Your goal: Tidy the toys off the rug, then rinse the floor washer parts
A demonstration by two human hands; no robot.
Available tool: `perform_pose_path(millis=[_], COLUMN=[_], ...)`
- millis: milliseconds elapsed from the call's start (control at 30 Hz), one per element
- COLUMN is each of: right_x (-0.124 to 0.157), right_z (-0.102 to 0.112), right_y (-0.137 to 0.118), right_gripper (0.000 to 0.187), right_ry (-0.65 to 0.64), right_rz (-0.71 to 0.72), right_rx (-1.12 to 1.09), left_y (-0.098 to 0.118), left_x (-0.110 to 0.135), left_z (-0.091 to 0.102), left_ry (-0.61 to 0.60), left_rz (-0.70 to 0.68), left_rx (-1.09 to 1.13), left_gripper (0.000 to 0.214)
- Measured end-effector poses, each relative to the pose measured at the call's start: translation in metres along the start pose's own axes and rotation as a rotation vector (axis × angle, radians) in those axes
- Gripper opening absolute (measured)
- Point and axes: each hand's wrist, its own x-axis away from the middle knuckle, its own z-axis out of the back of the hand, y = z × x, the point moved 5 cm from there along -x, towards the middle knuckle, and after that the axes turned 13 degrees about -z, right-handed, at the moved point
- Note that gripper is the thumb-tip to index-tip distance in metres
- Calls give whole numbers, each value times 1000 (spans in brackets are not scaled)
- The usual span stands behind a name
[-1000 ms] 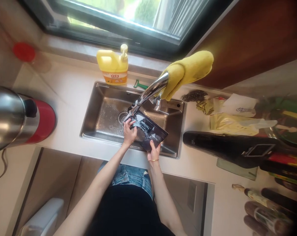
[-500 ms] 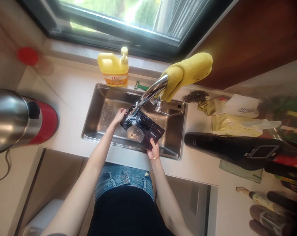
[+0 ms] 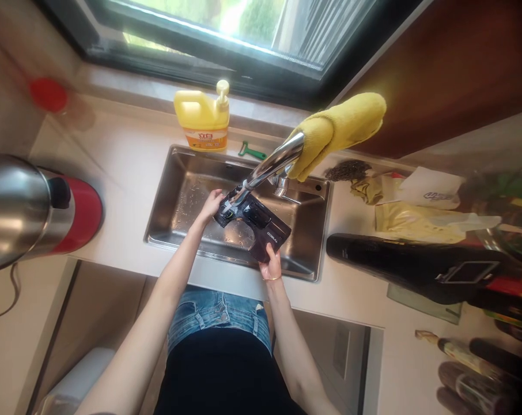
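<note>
Over the steel sink [image 3: 168,190] I hold a dark plastic part with white TINECO lettering [image 3: 269,230], which looks like the water tank of a floor washer. My left hand [image 3: 212,204] is closed on its left end, fingers partly hidden behind it. Gripping the lower right end is my right hand [image 3: 271,264], thumb on the lettered face. The tank lies tilted, its right end lower. Directly above its left end is the mouth of the chrome faucet [image 3: 273,161]; whether water runs I cannot tell clearly. Drops wet the sink's bottom.
A yellow cloth [image 3: 339,129] hangs over the faucet. Behind the sink stand a yellow detergent bottle [image 3: 204,121] and a green peeler [image 3: 252,151]. To the right lie a long black appliance [image 3: 386,259] and yellow packaging [image 3: 416,219]. A red-and-steel appliance [image 3: 79,213] stands left.
The view has shifted slightly. The tank has turned a little under the faucet, its left end tipping somewhat. Both hands keep their hold.
</note>
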Motion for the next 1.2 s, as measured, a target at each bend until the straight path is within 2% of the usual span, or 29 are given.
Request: perform_pose_path(millis=[467, 700, 800, 933, 1067, 1200], right_x=[-12, -11, -10, -11, -12, -12], right_z=[8, -12, -21, -24, -23, -22], right_y=[8, 4, 2, 4, 5, 3], right_gripper=[42, 62, 63, 52, 50, 50], right_ry=[-50, -67, -92, -131, -138, -155], right_rz=[20, 110, 137, 113, 115, 98], right_rx=[-58, 4, 2, -27, -51, -33], left_y=[-10, -10, -8, -10, -14, -17], left_x=[0, 3, 2, 3, 17, 42], left_z=[-6, -5, 0, 1, 4, 1], left_ry=[76, 100, 107, 17, -19, -79], left_rz=[-26, -49, -63, -116, -270, -341], left_rx=[87, 127, 133, 164, 202, 107], left_gripper=[30, 30, 34, 50, 72, 110])
